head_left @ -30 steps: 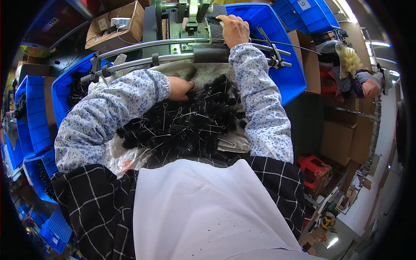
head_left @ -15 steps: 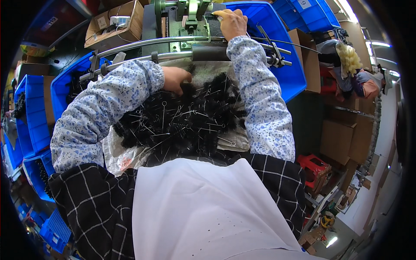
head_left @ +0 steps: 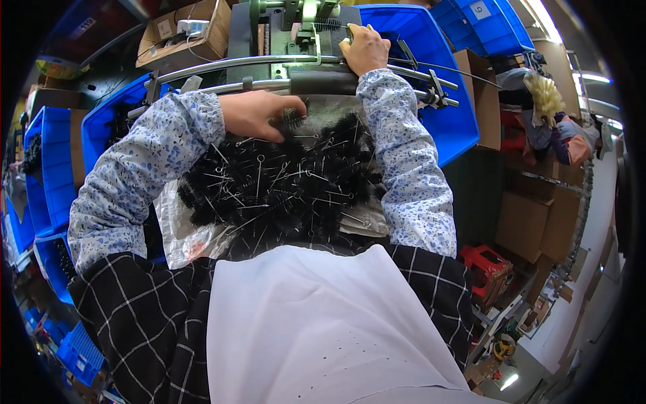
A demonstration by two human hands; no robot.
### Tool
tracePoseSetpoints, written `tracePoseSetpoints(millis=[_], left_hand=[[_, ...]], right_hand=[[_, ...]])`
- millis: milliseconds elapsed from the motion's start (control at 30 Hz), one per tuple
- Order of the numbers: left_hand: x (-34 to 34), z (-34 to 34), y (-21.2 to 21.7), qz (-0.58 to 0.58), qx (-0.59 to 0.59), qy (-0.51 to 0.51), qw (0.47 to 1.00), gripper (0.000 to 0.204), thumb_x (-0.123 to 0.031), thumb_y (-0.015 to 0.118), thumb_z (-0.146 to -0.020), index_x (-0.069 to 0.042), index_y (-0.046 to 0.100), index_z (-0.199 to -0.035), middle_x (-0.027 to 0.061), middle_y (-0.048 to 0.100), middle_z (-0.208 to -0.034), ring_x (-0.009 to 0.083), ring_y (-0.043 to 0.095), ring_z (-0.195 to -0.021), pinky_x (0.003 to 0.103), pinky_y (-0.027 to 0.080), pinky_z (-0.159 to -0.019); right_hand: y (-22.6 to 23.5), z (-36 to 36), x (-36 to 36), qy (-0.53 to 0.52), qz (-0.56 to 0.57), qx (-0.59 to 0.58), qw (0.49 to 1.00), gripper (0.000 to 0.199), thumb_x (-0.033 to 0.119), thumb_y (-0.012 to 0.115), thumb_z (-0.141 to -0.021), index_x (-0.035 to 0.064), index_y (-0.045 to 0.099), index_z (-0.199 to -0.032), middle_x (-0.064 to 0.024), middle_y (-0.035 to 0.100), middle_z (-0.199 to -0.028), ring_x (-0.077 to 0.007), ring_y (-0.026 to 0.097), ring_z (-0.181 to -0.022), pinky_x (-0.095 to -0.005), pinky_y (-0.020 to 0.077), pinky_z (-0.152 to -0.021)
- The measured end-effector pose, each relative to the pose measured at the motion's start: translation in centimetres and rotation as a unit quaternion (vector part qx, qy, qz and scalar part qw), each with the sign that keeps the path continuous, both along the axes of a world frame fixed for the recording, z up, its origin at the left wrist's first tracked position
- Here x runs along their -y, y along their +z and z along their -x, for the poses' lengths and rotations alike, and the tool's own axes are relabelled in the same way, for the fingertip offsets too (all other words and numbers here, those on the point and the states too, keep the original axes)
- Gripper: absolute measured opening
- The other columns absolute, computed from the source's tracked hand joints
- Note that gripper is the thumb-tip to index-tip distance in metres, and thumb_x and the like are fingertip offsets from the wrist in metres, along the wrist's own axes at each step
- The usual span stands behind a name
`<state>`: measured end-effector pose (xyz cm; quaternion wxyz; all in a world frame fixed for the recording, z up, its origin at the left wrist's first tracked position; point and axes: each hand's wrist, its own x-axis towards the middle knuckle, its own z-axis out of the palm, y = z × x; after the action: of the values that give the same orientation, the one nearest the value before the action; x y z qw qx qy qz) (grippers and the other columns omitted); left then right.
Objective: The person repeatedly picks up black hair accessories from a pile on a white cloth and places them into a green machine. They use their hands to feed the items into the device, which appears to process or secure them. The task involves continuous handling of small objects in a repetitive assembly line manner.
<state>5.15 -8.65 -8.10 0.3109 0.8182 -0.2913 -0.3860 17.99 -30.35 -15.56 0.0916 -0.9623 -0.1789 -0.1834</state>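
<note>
A heap of black wire brushes (head_left: 289, 182), with twisted metal stems and looped ends, lies in front of me. At the heap's far edge, my left hand (head_left: 259, 114) has its thumb and forefinger curled round the bristles of one small black brush (head_left: 291, 120). Farther off, my right hand (head_left: 367, 50) is closed at the right side of the metal machine (head_left: 296, 48). Its fingertips pinch the near end of another brush, whose dark bristles (head_left: 328, 23) reach leftward to the machine's head. The stem in the fingers is mostly hidden.
Two curved metal rails (head_left: 259, 62) cross between me and the machine. Blue bins stand at the right (head_left: 444, 101) and left (head_left: 101, 128). A cardboard box (head_left: 219, 30) holding a small white device sits far left. White sacking (head_left: 178, 225) lies under the heap. Another person (head_left: 538, 114) is at the right.
My left hand has drawn back leftward from the heap, and a brush now shows between its fingers. My right hand has shifted slightly nearer me, uncovering more of the brush at the machine.
</note>
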Motion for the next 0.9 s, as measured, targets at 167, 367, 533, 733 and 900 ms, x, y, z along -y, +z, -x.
tracePoseSetpoints(millis=[167, 367, 533, 733, 900], left_hand=[[1.0, -0.1, 1.5, 0.055, 0.089, -0.008, 0.994, 0.042, -0.016, 0.06, -0.073, -0.003, 0.048, -0.11, 0.0168, 0.055, -0.094, 0.0298, 0.055, -0.09, 0.039, 0.043, -0.082], [1.9, -0.3, 3.0, 0.055, 0.125, 0.006, 0.991, 0.038, -0.009, 0.057, -0.075, -0.001, 0.048, -0.112, 0.0127, 0.052, -0.092, 0.0221, 0.054, -0.077, 0.033, 0.048, -0.07], [0.6, -0.9, 2.6, 0.092, 0.134, 0.035, 0.986, 0.032, -0.006, 0.056, -0.073, -0.001, 0.05, -0.104, 0.0075, 0.056, -0.082, 0.0153, 0.053, -0.063, 0.028, 0.047, -0.062], [0.1, -1.3, 3.2, 0.133, 0.207, 0.074, 0.966, 0.026, -0.006, 0.055, -0.072, -0.006, 0.048, -0.098, 0.0037, 0.052, -0.084, 0.0135, 0.049, -0.069, 0.027, 0.044, -0.063], [0.5, -1.7, 2.6, 0.167, 0.212, 0.065, 0.961, 0.021, -0.006, 0.059, -0.079, -0.006, 0.052, -0.098, 0.0033, 0.054, -0.087, 0.013, 0.048, -0.068, 0.026, 0.043, -0.064]], right_hand=[[0.9, 0.5, -3.1, 0.016, 0.001, 0.021, 1.0, 0.018, 0.022, 0.057, -0.073, 0.0074, 0.062, -0.082, -0.0078, 0.064, -0.083, -0.0244, 0.06, -0.083, -0.041, 0.0401, -0.072], [1.2, 0.5, -4.5, 0.017, 0.039, 0.029, 0.999, 0.02, 0.027, 0.058, -0.074, 0.0099, 0.062, -0.084, -0.006, 0.064, -0.083, -0.0235, 0.059, -0.086, -0.0406, 0.0388, -0.075], [0.5, -0.6, 0.4, 0.003, 0.025, -0.001, 1.0, 0.02, 0.025, 0.059, -0.075, 0.0089, 0.062, -0.087, -0.0069, 0.064, -0.089, -0.0243, 0.057, -0.093, -0.0435, 0.0383, -0.078], [1.6, -3.2, 4.0, -0.039, 0.028, -0.098, 0.994, 0.029, 0.035, 0.052, -0.08, 0.0168, 0.065, -0.1, -0.0086, 0.062, -0.099, -0.0259, 0.059, -0.094, -0.0437, 0.0439, -0.078], [0.9, -5.9, 5.1, -0.026, 0.093, -0.136, 0.986, 0.026, 0.028, 0.046, -0.084, 0.0276, 0.064, -0.102, -0.0089, 0.064, -0.097, -0.0294, 0.06, -0.09, -0.0427, 0.0466, -0.079]])
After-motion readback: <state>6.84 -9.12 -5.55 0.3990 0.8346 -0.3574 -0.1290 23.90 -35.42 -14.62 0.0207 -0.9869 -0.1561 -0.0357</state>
